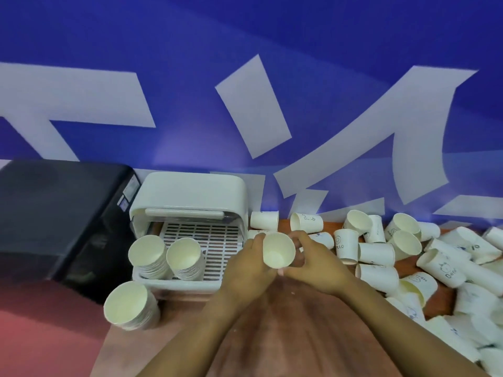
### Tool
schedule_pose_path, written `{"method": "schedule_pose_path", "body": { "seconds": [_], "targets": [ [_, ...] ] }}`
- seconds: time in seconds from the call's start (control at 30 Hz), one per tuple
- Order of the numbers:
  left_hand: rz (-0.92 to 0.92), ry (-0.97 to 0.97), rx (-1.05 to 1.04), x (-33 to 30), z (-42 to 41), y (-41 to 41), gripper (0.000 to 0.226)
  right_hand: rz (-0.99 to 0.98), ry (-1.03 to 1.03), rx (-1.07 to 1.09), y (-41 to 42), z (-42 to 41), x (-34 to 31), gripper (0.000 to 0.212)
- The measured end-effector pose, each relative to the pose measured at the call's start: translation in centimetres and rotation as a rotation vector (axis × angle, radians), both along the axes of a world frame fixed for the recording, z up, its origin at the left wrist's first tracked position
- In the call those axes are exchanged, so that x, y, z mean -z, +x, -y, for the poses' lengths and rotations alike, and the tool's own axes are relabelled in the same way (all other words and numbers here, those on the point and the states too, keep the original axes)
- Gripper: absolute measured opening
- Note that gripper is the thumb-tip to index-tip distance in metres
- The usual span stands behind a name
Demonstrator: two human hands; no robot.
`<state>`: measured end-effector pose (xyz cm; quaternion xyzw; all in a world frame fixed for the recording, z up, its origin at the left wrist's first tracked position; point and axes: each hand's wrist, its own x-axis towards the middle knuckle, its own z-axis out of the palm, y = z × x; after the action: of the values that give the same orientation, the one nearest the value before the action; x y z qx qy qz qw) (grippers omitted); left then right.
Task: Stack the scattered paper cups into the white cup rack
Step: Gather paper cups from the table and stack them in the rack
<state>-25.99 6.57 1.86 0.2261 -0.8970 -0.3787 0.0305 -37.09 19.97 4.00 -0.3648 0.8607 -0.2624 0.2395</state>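
**Cup held between both hands beside the rack**

Far left, a black machine (54, 219) abuts the white cup rack (187, 197); two cup stacks (166, 258) fill the rack's left side, its grille bare to the right. Another stack (130, 306) stands at the worktop (294, 336) edge. Left hand (245, 265) and right hand (318, 263) curl round one paper cup (279, 250), mouth up. Scattered cups (435, 262) crowd the right.

Likely an office or event drinks corner — blue wall banner (272, 50) with large white lettering; black machine (54, 219) on the counter.
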Motion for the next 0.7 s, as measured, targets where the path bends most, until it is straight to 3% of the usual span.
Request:
{"method": "schedule_pose_path", "body": {
  "seconds": [0.7],
  "targets": [
    [-0.17,-0.01,-0.181,-3.5,11.5,12.9,0.067,-0.011,-0.244,-0.131,11.2,13.3,-1.2,0.074]
  ]
}}
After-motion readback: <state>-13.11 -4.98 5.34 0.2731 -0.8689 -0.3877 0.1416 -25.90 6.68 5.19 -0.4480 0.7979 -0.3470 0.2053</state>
